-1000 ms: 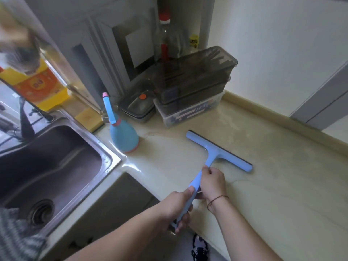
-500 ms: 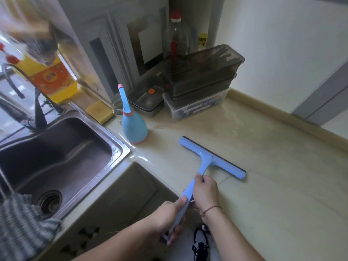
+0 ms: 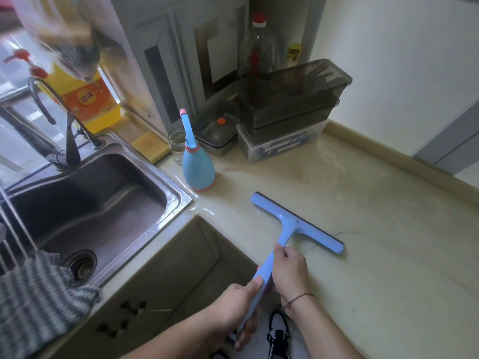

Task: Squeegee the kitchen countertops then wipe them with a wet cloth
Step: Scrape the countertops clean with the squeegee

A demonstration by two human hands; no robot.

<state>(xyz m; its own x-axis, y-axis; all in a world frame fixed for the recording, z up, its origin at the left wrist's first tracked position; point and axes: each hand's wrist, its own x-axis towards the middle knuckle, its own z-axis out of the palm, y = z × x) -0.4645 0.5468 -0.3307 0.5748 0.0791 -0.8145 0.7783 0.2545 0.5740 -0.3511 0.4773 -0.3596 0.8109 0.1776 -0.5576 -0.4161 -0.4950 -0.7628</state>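
- The yellow bottle (image 3: 85, 99) behind the sink (image 3: 85, 203) carries an orange label with white characters (too blurred to read); the clear storage box (image 3: 280, 146) has dark print, also unreadable.
- The countertop (image 3: 363, 203) is pale beige stone, streaked and glossy near the sink, with a raised lip along the white wall.
- The blue squeegee (image 3: 293, 224) lies blade-down on the countertop, right of the sink, in front of the blue spray bottle (image 3: 198, 169).
- The right hand (image 3: 290, 273) clasps the handle just below the blade; the left hand (image 3: 238, 304) clenches its lower end, off the counter edge.
- A striped cloth (image 3: 39, 301) drapes over the sink's near rim.
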